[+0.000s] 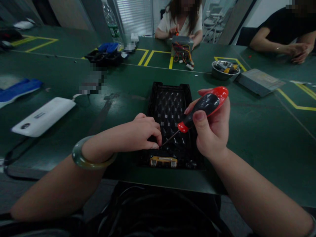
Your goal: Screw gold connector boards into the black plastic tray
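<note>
In my right hand (214, 128) is a red and black screwdriver (202, 108), its shaft slanting down to the left. The tip reaches into the near part of a black plastic casing (170, 98) with a diamond-patterned inside. My left hand (148, 131) rests at the casing's left side, with thumb and finger pinched close to the tip. Whatever sits between those fingers is hidden or too small to make out. Along the near end of the casing lies a small orange-brown circuit board (164, 161) with metal ports.
To the left lie a white power bank (44, 117) with a cable and a blue glove (19, 90). Farther back are a black tray (105, 57), a water bottle (112, 24), a metal bowl (225, 70) of tools and a grey panel (261, 81). Two people sit opposite, one handling a wired metal box (182, 46).
</note>
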A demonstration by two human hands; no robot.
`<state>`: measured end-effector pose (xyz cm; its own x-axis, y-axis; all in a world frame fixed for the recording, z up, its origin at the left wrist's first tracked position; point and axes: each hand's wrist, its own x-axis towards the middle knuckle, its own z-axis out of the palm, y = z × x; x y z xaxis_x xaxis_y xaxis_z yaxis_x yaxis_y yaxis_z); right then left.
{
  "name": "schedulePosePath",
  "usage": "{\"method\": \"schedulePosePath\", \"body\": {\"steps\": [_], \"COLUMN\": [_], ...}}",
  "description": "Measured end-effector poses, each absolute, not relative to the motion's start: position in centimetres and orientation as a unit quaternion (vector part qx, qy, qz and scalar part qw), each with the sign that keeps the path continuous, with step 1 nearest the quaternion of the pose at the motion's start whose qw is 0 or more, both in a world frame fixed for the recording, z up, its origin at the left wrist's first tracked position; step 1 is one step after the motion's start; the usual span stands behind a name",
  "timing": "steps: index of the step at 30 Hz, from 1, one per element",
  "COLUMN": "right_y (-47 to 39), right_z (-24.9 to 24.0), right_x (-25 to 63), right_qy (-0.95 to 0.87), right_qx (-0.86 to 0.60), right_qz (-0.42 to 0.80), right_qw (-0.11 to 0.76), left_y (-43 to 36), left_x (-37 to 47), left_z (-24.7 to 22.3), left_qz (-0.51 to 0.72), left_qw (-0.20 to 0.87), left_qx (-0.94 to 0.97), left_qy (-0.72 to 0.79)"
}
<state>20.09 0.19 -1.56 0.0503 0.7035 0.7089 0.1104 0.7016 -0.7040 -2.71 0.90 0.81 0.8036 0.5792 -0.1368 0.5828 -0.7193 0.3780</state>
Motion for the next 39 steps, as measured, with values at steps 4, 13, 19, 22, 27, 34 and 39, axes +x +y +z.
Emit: {"method": "schedulePosePath", "body": {"steps": [4,13,19,22,27,34,39], "right_y": [0.4,0.1,0.2,0.5,0.8,0.8,1.2], "right_z": [-1.7,-1.2,0.2,0.6,1.1,0.7,0.3], "right_x": [20.3,20.2,19.7,19.9,20.0,20.5,20.8], "right_qy": [-0.658,-0.658,-0.569,-0.529,-0.475,-0.464,-0.452], "right_qx": [-0.306,-0.288,-0.228,-0.226,-0.284,-0.332,-0.377], "right_qz": [0.223,0.232,0.228,0.212,0.243,0.304,0.311], "right_qw": [0.651,0.656,0.757,0.79,0.797,0.763,0.746], "left_y": [1.0,0.9,0.9,0.9,0.8,0.8,0.9], "left_x": [-2.8,-2.8,-3.1,-3.1,-2.9,-2.7,-2.9], "left_z": [0.6,0.9,0.9,0.9,1.0,1.1,0.8], "left_qz": [-0.005,-0.007,0.014,0.018,0.012,0.012,0.017], "left_qw": [0.206,0.202,0.212,0.214,0.212,0.21,0.205], "left_qx": [0.928,0.928,0.926,0.924,0.923,0.922,0.925], "left_qy": [0.311,0.314,0.312,0.316,0.321,0.324,0.319]}}
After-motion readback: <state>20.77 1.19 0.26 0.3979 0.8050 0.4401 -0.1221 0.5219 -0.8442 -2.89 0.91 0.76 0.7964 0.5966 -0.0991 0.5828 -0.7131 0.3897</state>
